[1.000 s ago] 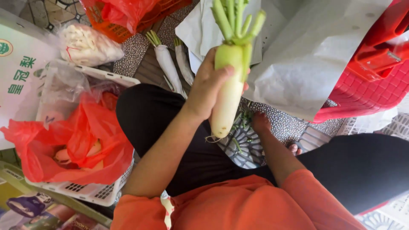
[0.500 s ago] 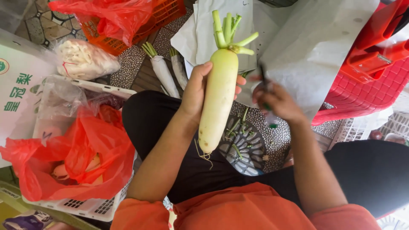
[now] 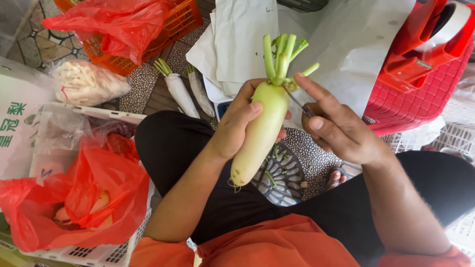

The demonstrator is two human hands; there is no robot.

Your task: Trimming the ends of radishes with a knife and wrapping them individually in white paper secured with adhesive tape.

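Pale-green daikon radish (image 3: 260, 133) stands tilted above the lap, left hand (image 3: 237, 126) clamped around it. Right hand (image 3: 341, 131) grips a small knife (image 3: 299, 106) at its crown; stalks (image 3: 283, 57) remain, trimmings (image 3: 277, 165) lie below.

Radish (image 3: 260, 133) upright at centre, between left hand (image 3: 237, 129) and right hand (image 3: 341, 131). Two wrapped radishes (image 3: 180, 94) on floor beyond the knees. Crate (image 3: 104, 254) with bag (image 3: 74, 198) at left; basket (image 3: 420, 94) at right, paper sheets (image 3: 247, 44) behind.
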